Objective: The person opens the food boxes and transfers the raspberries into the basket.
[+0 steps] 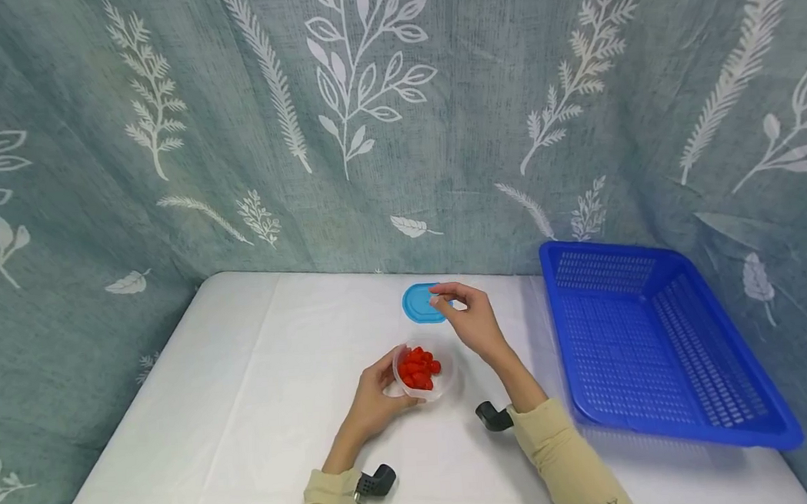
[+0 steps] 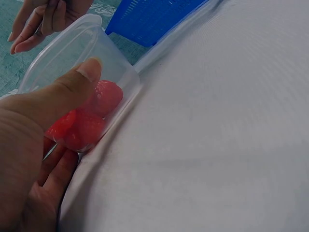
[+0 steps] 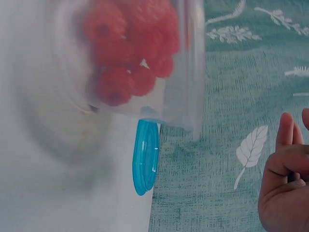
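Note:
A clear plastic tub [image 1: 446, 383] with several red raspberries [image 1: 418, 369] in it stands on the white table in the head view. My left hand [image 1: 374, 400] grips its left side; in the left wrist view the thumb [image 2: 72, 89] presses on the wall and fingers reach under the tub's lower edge. My right hand [image 1: 475, 317] hovers beyond the tub, fingers loosely bent, with nothing visible in them. Just behind those fingertips lies a light blue lid [image 1: 418, 305], partly covered by the hand. The right wrist view shows the raspberries through the tub's wall.
A large blue plastic basket [image 1: 631, 346] stands on the right side of the table. The white tablecloth [image 1: 280, 383] stretches across the left. A green-grey leaf-patterned curtain [image 1: 373, 207] hangs along the back and sides.

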Demonstrator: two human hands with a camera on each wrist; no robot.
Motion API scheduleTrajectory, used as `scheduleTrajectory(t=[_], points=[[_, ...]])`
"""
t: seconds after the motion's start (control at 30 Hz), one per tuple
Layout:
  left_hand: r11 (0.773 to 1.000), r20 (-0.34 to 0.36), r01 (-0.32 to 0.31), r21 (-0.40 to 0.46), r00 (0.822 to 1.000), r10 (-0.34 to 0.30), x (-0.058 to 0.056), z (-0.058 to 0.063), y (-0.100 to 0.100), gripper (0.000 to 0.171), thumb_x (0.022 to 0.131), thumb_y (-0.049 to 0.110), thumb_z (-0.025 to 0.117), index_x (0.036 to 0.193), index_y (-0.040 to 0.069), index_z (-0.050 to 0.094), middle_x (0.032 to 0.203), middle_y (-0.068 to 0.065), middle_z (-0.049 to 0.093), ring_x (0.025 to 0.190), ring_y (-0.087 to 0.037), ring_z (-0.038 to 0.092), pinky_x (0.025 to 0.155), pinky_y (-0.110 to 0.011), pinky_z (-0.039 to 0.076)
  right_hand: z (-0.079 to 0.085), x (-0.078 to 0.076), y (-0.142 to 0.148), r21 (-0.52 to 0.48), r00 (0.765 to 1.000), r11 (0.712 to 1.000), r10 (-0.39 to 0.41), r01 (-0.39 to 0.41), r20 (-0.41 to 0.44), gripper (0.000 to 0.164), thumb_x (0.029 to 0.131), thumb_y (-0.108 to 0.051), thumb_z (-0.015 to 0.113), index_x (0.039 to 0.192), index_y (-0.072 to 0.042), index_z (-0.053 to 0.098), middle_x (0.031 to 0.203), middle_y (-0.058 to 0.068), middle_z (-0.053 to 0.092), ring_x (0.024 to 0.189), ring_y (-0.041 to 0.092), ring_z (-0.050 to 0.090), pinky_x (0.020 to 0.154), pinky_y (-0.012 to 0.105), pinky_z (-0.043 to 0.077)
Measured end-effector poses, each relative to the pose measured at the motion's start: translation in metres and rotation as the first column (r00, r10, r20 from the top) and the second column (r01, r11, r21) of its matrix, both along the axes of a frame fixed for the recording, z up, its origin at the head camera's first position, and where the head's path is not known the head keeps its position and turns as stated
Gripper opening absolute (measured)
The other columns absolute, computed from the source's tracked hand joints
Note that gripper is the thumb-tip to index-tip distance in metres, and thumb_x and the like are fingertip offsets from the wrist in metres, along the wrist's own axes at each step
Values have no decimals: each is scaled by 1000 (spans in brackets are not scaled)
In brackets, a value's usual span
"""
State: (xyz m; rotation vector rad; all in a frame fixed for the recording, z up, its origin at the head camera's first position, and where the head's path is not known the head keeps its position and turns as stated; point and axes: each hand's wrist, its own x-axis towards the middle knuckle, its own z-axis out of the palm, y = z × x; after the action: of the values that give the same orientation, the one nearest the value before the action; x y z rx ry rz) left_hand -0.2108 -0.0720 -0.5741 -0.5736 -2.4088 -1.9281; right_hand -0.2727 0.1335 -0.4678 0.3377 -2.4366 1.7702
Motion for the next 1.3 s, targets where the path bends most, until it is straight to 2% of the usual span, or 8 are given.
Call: scheduleTrajectory(t=[0.13, 0.37, 0.5, 0.6, 0.73, 0.9, 1.13, 1.3], points=[[1000, -2, 3, 9, 1000, -3, -1, 0, -1, 86, 79, 14, 88, 153, 7, 45, 154, -9, 51, 143, -26, 47, 117, -44, 40, -2, 11, 0, 18, 998, 998, 55, -55, -9, 20, 99, -19, 67, 114, -9, 74, 98, 8, 70, 105, 21, 63, 76, 31, 58], [1000, -8, 2, 31, 1000, -2, -2, 0, 0, 84, 80, 12, 87, 153, 7, 45, 153, -10, 52, 142, -28, 48, 116, -47, 40, -9, 29, -1, 63, 993, 991, 114, -114, 15, 17, 98, -14, 66, 111, -9, 75, 95, 6, 73, 101, 21, 67, 79, 29, 60], [999, 16, -20, 38, 1000, 19, -1, 1, 1, 84, 78, 8, 88, 152, 8, 47, 152, -8, 53, 142, -29, 49, 117, -48, 40, -15, 38, 2, 98, 992, 987, 126, -128, 25, 18, 97, -13, 67, 113, -8, 74, 97, 9, 75, 104, 24, 66, 86, 35, 59], [999, 42, -41, 36, 998, 39, 3, 11, 4, 85, 77, 2, 87, 151, 3, 47, 152, -12, 52, 142, -32, 48, 117, -50, 39, -21, 44, 6, 125, 990, 983, 133, -137, 37, 20, 97, -12, 66, 116, -8, 73, 96, 9, 76, 105, 25, 66, 88, 39, 57], [998, 60, -48, 41, 997, 46, 3, 12, 5, 86, 76, -3, 86, 151, 0, 45, 152, -15, 52, 142, -34, 48, 117, -50, 38, -30, 51, 10, 167, 989, 976, 130, -140, 68, 23, 95, -13, 69, 117, -6, 73, 94, 4, 75, 102, 22, 64, 79, 31, 56], [998, 48, -23, 66, 999, 20, -2, 2, 0, 86, 76, 3, 88, 151, 5, 47, 151, -10, 53, 142, -27, 49, 118, -43, 39, -40, 61, 5, 242, 990, 961, 114, -132, 87, 25, 92, -12, 74, 116, -5, 74, 97, 1, 75, 101, 22, 65, 70, 27, 58], [999, 39, -10, 40, 999, 8, -2, -1, -1, 86, 77, 6, 88, 152, 4, 46, 151, -8, 54, 141, -24, 50, 116, -37, 41, -42, 67, -7, 360, 987, 922, 110, -145, 118, 24, 93, -13, 73, 116, -5, 74, 108, 4, 76, 111, 26, 66, 100, 50, 55], [999, 30, -12, 43, 999, 11, -1, -1, -1, 83, 78, 4, 86, 151, 3, 46, 150, -9, 55, 140, -27, 51, 115, -38, 42, -38, 63, -14, 406, 982, 900, 99, -158, 163, 15, 92, -13, 74, 106, -6, 75, 98, 1, 74, 98, 20, 65, 92, 43, 58]])
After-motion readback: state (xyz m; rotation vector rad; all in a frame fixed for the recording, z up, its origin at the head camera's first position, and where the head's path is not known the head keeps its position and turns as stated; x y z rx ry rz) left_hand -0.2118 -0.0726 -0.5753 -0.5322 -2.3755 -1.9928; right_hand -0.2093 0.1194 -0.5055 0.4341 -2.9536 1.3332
